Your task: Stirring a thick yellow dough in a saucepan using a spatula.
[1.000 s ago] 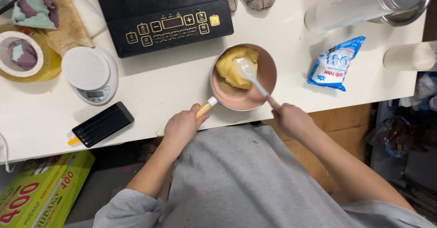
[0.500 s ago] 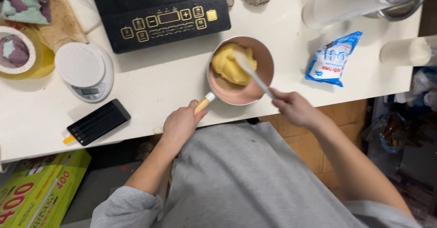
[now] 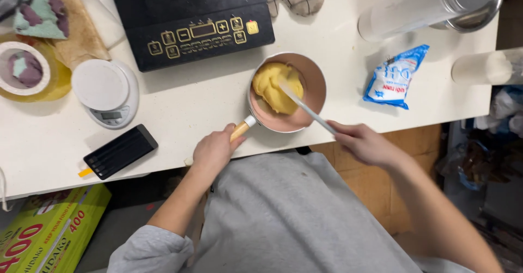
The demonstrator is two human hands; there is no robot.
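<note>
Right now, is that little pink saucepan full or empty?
Partly full: the saucepan holds a yellow dough lump on one side, with bare pink bottom beside it.

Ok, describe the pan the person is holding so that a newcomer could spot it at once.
On the white table, just below the black induction cooker, sits a small saucepan. The left hand grips its wooden handle. It alone holds yellow dough.

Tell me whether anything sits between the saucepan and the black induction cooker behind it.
Nothing visible does. The saucepan, held at its wooden handle by the left hand, sits just in front of the induction cooker, with only bare white table between. The right hand holds the spatula in the dough.
</note>
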